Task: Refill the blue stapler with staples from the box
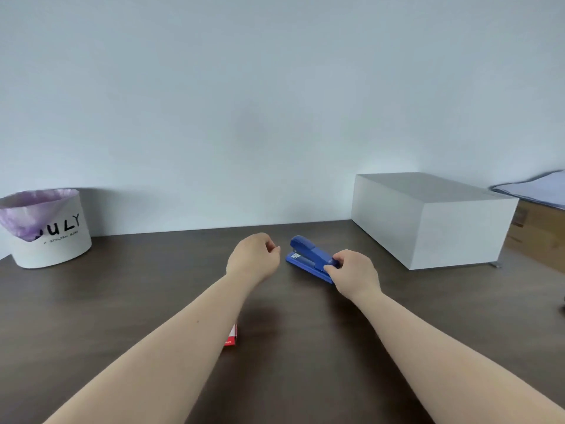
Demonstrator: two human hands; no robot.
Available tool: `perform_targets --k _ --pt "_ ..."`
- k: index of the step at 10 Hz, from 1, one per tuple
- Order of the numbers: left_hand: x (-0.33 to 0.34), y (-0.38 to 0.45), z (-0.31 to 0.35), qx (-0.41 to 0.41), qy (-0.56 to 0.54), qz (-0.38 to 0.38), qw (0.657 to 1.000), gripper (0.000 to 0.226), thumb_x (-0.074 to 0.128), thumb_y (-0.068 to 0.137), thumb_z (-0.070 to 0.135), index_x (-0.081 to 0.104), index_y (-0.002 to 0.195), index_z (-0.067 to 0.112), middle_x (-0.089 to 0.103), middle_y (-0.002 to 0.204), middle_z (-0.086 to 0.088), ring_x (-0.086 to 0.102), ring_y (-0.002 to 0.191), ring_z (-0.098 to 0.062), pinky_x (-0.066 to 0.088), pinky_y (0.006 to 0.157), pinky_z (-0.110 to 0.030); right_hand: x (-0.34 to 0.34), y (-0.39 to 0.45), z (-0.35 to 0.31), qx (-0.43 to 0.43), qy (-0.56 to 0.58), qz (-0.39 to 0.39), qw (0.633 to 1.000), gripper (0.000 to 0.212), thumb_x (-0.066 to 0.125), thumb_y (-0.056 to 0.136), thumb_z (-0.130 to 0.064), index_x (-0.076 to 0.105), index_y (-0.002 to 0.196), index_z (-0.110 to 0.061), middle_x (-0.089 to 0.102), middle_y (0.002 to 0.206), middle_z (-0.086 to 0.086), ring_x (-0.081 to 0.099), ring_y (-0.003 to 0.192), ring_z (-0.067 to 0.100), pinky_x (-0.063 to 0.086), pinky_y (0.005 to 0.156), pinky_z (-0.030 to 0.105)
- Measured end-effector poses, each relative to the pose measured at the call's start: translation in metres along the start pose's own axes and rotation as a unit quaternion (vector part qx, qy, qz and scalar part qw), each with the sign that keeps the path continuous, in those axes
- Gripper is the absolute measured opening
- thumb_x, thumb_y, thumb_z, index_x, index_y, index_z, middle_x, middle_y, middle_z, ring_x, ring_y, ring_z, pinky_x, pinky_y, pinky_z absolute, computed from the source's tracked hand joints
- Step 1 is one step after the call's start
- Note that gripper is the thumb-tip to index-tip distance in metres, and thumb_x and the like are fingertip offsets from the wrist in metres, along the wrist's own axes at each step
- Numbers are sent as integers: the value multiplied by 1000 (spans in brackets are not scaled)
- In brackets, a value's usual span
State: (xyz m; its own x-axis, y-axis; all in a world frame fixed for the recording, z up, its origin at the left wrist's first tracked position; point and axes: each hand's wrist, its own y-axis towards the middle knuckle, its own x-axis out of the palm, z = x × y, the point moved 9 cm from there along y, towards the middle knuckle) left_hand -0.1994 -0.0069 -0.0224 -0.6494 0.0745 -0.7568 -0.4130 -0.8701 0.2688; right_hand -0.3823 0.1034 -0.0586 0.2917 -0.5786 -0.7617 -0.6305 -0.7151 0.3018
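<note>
Right grip [351, 272] on blue stapler [308, 255]

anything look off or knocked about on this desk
Nothing stands out. The blue stapler lies flat and closed under the right hand; the red staple box sits half hidden beneath the left forearm.

Lighting: even, soft, daylight-cool; bright pale wall [275, 102], no glare. Brightest patch on wall just left of white box [434, 221]. Shadows: faint, diffuse; soft dark blur on worktop [122, 289] beneath left forearm; grey shade on wall right of bin [49, 231]. Sharpness: moderate throughout; slight softness, compression smear on small print. Distortion: wide-angle; worktop edge bowed, forearms stretched toward lower corners.
</note>
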Motion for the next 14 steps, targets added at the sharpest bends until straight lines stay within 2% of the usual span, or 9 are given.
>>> perform_targets --k 1,5,7,8,10,11,12,13,14 --pt "37 10 24 -15 -10 -13 1000 17 50 88 30 52 79 16 62 86 0 55 78 -22 42 66 -30 -15 15 27 22 -10 37 999 19 58 85 -29 64 93 -12 59 80 0 51 76 18 39 63 29" --pt "132 47 54 -47 -46 -25 997 15 46 89 32 54 83 20 63 89 0 53 81 -22 39 71 -30 -24 90 68 53 -52 85 994 23 55 89 -23 58 97 -1 66 99 18 59 91 36 37 63 33" --pt "137 61 52 -46 -29 -22 998 14 48 88 32 57 85 21 67 98 -1 53 82 -23 39 72 -30 -29 109 58 34 -50 92 994 16 46 92 -10 52 104 -1 61 89 15 58 92 36 38 69 34" --pt "138 62 53 -43 -27 -22 998 13 48 87 32 56 82 22 67 97 0 53 82 -22 40 72 -30 -26 119 59 16 -69 106 992 16 43 92 -7 52 104 -2 58 86 9 52 80 28 32 64 29" --pt "137 60 55 -34 -28 -20 999 15 49 88 32 59 86 22 66 98 2 52 82 -21 40 72 -30 -10 131 64 9 -130 99 987 33 39 91 -7 53 121 -8 62 111 18 59 94 35 36 67 33" --pt "136 58 56 -30 -30 -21 999 16 49 88 32 61 90 21 66 100 1 52 83 -21 40 72 -30 -11 127 66 12 -108 89 990 37 35 93 -5 49 127 -9 63 112 15 57 99 32 31 71 29" --pt "133 56 58 -25 -35 -20 999 17 49 88 31 61 91 20 66 101 1 52 83 -21 40 72 -30 -12 125 64 13 -117 71 991 48 33 92 -4 37 138 -18 57 97 11 52 89 29 32 72 30" --pt "134 53 57 -26 -42 -22 999 17 50 87 32 61 90 20 67 99 0 53 82 -21 41 71 -30 -9 128 70 35 -118 53 991 51 35 91 -3 35 139 -19 62 104 17 57 97 33 38 75 34" --pt "133 51 58 -20 -45 -26 998 18 49 87 32 62 91 19 66 98 0 52 82 -21 41 71 -31 -11 122 73 38 -139 63 988 30 40 93 -8 53 119 -5 65 104 18 59 95 35 38 67 33"
